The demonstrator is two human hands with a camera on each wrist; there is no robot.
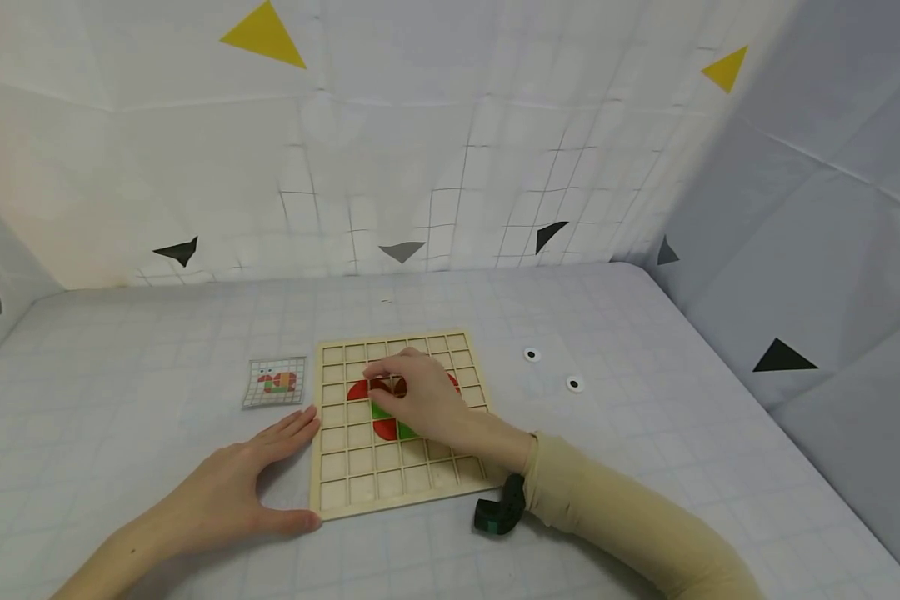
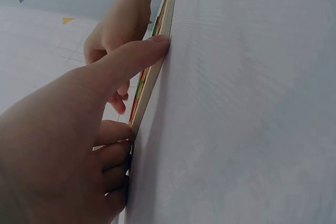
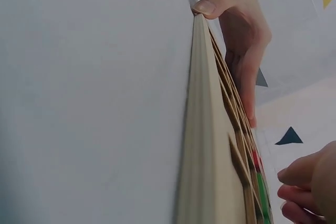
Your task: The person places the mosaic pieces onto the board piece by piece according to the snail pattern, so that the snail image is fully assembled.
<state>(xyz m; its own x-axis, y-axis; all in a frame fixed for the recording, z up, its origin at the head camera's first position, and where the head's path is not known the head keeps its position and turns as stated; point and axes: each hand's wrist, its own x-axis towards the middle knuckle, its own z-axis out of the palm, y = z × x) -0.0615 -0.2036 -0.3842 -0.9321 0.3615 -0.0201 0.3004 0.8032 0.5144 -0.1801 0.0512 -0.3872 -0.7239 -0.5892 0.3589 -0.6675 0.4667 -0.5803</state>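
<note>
A wooden grid board (image 1: pixel 345 487) lies flat on the table, with red pieces (image 1: pixel 357 390) and green pieces (image 1: pixel 407 431) in some of its squares. My left hand (image 1: pixel 232 479) rests beside it, fingers along the left edge and thumb at the near left corner. In the left wrist view that thumb (image 2: pixel 142 53) touches the board's side. Over the upper middle of the grid is my right hand (image 1: pixel 427 396), thumb and index finger bent and apart above dark red squares. No piece shows between these fingertips. The right palm covers part of the pattern.
A small picture card (image 1: pixel 273 382) with a coloured grid design lies left of the board. Two white discs with black dots, one farther back (image 1: pixel 532 355) and one nearer (image 1: pixel 574 384), lie to its right. A black wrist device (image 1: pixel 499 510) hangs below the right sleeve (image 1: pixel 615 508).
</note>
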